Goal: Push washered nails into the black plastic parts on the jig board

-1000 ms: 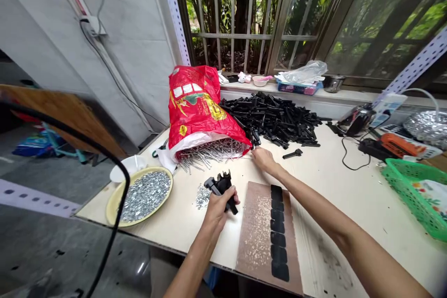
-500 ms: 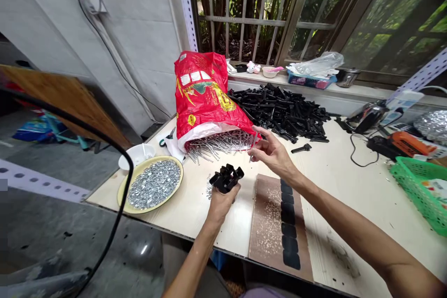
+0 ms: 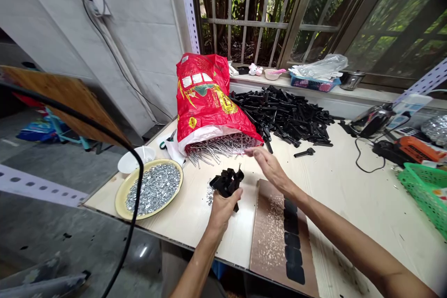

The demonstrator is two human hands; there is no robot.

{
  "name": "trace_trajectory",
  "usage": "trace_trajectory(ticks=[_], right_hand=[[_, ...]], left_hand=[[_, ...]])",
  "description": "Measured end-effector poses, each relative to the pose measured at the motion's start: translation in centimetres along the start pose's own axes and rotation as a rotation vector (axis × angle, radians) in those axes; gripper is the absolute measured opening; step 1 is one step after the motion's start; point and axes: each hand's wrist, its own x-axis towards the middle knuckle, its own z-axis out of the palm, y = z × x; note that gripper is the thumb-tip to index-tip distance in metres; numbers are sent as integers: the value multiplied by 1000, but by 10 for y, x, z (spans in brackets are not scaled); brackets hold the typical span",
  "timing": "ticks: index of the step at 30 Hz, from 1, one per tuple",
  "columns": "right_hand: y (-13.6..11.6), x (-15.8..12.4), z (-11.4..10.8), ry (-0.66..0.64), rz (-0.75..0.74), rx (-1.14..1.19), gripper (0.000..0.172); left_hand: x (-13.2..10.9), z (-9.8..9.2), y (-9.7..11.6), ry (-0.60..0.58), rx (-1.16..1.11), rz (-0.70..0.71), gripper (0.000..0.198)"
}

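Your left hand is closed around a bunch of black plastic parts, which rise above your fingers over the table. A thin metal pin pokes up at the bunch's right edge. Your right hand is beyond and to the right of your left, palm down with its fingers stretched close together; you cannot tell from here whether it pinches anything. Just past its fingertips, the mouth of a red bag spills long metal pins.

Behind your right hand lies a heap of black parts, with a single black part apart from it, nearer that hand. Just left of your left hand are scattered small metal bits; farther left sits a yellow dish full of washers. Below your right forearm, a brown board carries a row of black pads.
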Motion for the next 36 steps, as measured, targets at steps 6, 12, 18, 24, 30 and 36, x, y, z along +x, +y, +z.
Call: trace_trajectory(ticks=[6, 12, 18, 24, 30, 36], right_hand=[[59, 40, 32, -119, 243, -568, 21], [61, 45, 38, -32, 194, -607, 24], [4, 31, -31, 104, -264, -356, 19], [-32, 28, -44, -85, -498, -447, 21], [-31, 48, -45, -336, -434, -210, 25], [50, 74, -1, -252, -342, -483, 19]], left_hand=[[-4, 1, 8, 182, 63, 150, 25], [15, -12, -7, 179, 155, 245, 32], [28, -23, 2, 59, 323, 276, 28], [25, -17, 15, -38, 479, 405, 23], [22, -15, 25, -8, 387, 315, 25], [14, -18, 34, 22, 161, 102, 28]])
